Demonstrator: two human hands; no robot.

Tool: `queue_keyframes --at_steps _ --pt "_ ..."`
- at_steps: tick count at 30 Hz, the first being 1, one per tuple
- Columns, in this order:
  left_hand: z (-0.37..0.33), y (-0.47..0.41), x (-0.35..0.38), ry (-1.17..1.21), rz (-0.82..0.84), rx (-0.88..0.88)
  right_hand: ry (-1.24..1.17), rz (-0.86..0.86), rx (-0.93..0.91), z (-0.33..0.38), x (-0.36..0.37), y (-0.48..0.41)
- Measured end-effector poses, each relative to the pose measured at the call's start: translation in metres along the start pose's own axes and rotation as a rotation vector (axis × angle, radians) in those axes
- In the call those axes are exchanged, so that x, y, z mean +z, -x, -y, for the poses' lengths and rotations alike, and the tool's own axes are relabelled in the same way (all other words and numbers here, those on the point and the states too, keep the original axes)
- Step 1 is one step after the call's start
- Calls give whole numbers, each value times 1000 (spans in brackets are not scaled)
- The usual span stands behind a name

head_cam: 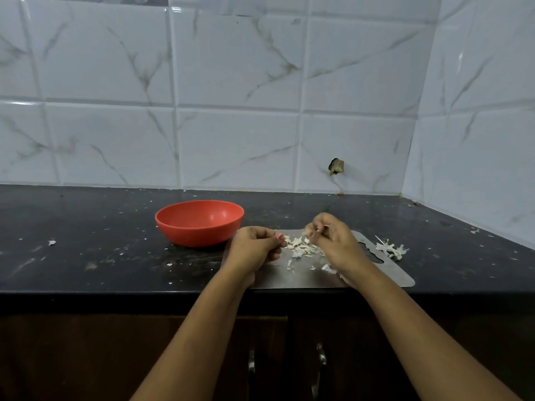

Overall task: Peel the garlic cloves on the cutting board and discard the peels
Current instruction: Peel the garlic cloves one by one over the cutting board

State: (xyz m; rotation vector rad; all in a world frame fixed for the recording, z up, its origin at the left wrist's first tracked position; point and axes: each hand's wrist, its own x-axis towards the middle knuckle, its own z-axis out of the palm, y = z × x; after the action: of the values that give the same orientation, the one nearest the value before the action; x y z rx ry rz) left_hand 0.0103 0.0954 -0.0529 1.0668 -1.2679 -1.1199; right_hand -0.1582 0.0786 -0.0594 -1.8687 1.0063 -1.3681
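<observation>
Head view: a thin grey metal board (pixel 376 273) lies on the black counter (pixel 86 227), its slotted handle end to the right. Both hands hover over the board's middle, apart from each other. The left hand (pixel 254 247) has its fingers curled in, thumb tip against the forefinger. A pinkish spot shows there, but whether it is a clove or only a nail I cannot tell, so I cannot say if this hand holds anything. The right hand (pixel 333 241) is also curled and pinches a small pale scrap (pixel 314 232) between thumb and fingertips. It is too small to say whether it is peel or garlic. Between the hands, on the board's far half, lies a loose heap of peels (pixel 301 247): thin, white, papery flakes, curled and torn, with a few strays nearer the board's front edge. More white husk with stringy stalks (pixel 390 248) lies on the counter, just past the board's right end. A red bowl (pixel 197 233) stands on the counter just left of the board's far corner. Tiny white crumbs dot the counter all around the board.
</observation>
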Motion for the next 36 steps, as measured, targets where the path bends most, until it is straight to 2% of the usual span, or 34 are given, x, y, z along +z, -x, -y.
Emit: queue_keyframes --at_steps 2,7,13,17,20,26,31,36 --pt "-1 0 -1 32 15 -12 -7 -24 44 -2 -8 1" --pt "-2 2 0 50 -2 -6 482 -39 34 0 -10 0" --pt "-1 3 -2 44 -20 -5 931 50 50 -5 -2 -1" --pt "0 2 -3 45 -39 3 1055 9 42 2 1 3" --pt "-1 2 -3 52 -43 2 979 -59 44 5 3 2" --pt "1 1 -1 64 -40 24 696 -88 86 2 9 -2" --pt "2 0 -2 51 -51 33 264 -59 36 15 20 7" --pt "1 3 -1 4 -61 80 209 -118 45 17 24 8"
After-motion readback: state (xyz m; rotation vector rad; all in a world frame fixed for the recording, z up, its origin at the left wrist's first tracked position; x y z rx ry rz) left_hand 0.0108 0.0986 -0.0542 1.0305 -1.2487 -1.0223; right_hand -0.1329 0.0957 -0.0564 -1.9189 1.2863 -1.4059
